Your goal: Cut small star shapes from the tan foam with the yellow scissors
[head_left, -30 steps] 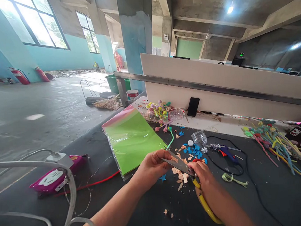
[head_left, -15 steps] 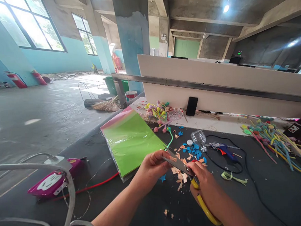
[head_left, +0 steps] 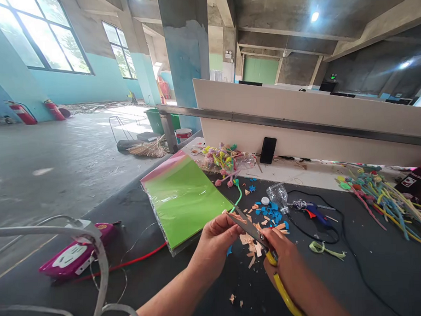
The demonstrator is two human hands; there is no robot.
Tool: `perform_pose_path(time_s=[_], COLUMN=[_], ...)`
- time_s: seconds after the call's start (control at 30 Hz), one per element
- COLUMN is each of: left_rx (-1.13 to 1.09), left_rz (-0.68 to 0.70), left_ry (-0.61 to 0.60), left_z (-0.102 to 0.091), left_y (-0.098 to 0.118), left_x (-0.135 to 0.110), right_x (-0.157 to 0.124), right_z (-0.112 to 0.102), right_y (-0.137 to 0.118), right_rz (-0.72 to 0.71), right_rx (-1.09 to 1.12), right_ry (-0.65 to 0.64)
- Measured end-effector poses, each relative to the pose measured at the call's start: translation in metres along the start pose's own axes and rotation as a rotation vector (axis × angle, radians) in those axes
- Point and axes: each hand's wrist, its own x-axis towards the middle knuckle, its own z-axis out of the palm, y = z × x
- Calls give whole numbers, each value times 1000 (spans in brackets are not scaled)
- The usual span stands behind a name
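Scissors [head_left: 250, 231]: steel blades, nearly closed, tips pointing up and left, held above the surface; yellow handles [head_left: 283, 287] run down toward the person.
Right hand [head_left: 286, 266]: closed, gripping the handles.
Left hand [head_left: 213, 245]: fingers [head_left: 229, 219] curled together at the blade tips; cannot tell whether they grip a scrap or the blades.
Surface [head_left: 373, 281]: dark, carrying everything below.
Scraps: peach paper scraps [head_left: 250, 242] and blue paper scraps [head_left: 273, 215] lie beneath and just beyond the hands.
Nearby: green sheet pack [head_left: 184, 200] beside the left hand; clear plastic bottle [head_left: 277, 197], glue gun [head_left: 311, 212] right of the scraps.
Further: pipe cleaners [head_left: 381, 207]; pink power strip [head_left: 76, 255].
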Motion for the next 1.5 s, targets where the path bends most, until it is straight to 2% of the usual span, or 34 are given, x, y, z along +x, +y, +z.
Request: perform_pose_path(time_s=[0.17,0.3,0.53,0.73,1.0,1.37,1.5], left_rx=[-102,-209,-329,-364,-422,-448,-471], left_rz=[-18,-53,-128,-152,-169,-190,-193], left_ry=[76,128,160,149,124,120,76], left_z=[8,13,18,17,19,20,22], left_y=[-2,-4,-8,-11,-14,-13,-11], left_x=[-3,-5,-6,-5,-6,-8,-9], right_x=[0,-2,-3,-2,-4,-5,-6], right_z=[7,5,3,9,8,10,12], right_y=[2,-7,-11,1,0,3,3], right_rz=[-17,17,38,22,48,43,43], right_rx=[22,37,31,-100,-186,-161,-134], right_ry=[48,61,83,82,73,69,101])
